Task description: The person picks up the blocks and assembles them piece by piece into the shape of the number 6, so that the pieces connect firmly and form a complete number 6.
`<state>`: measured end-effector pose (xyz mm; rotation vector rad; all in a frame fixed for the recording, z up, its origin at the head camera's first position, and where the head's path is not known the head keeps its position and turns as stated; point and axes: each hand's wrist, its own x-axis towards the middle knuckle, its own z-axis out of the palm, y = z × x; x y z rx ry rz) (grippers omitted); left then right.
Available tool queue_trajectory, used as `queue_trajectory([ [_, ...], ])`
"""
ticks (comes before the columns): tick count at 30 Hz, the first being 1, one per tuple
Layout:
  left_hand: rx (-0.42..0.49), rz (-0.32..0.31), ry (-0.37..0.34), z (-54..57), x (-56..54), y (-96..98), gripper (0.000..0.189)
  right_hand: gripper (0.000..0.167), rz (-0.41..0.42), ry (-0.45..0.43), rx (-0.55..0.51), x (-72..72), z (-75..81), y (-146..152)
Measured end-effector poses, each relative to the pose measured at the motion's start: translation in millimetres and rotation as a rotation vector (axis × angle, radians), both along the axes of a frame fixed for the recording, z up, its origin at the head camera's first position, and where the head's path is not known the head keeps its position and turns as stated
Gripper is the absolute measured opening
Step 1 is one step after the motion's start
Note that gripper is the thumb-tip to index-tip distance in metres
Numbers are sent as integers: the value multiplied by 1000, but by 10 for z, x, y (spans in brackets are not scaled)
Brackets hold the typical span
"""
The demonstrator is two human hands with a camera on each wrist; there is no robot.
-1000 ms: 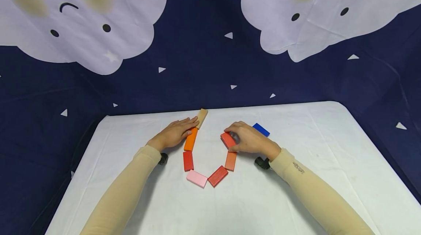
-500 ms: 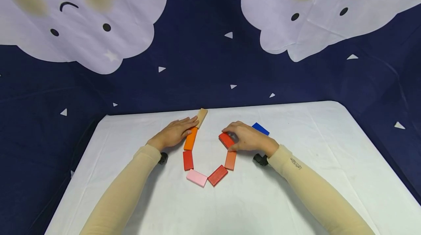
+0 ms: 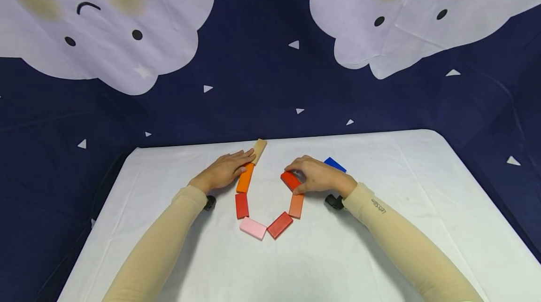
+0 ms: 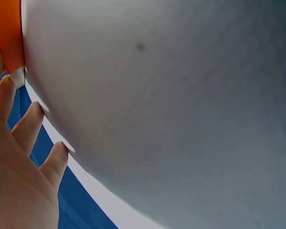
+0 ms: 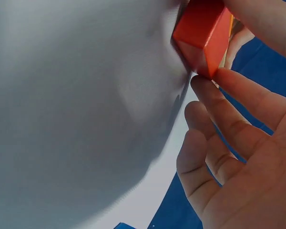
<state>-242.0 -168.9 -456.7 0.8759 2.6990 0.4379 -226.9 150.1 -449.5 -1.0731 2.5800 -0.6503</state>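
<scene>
My left hand (image 3: 226, 170) lies with fairly straight fingers, its tips touching the tan block (image 3: 261, 146) and its thumb at the top of the orange block (image 3: 244, 180). Between thumb and index finger my right hand (image 3: 321, 175) pinches a red block (image 3: 289, 181); in the right wrist view the other fingers curve loosely below that red block (image 5: 200, 38). The block's near end meets a coral block (image 3: 296, 206). The curved row continues through another red block (image 3: 280, 225), a pink block (image 3: 253, 228) and a third red block (image 3: 242, 206) up to the orange one.
Just beyond my right hand lies a blue block (image 3: 336, 165), partly hidden by it. The white-covered table (image 3: 270, 274) ends at a dark blue curtain (image 3: 262, 81) with cloud shapes, close behind the tan block.
My right hand has shifted slightly left with the red block, turning it a little against the coral block's end. The left hand has stayed in place.
</scene>
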Motion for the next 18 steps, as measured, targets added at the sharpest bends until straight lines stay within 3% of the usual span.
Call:
queue_trajectory([
  [18,3,-6,8,-4,8,-11,52,61,-17,-38,-9,10,17,-1],
])
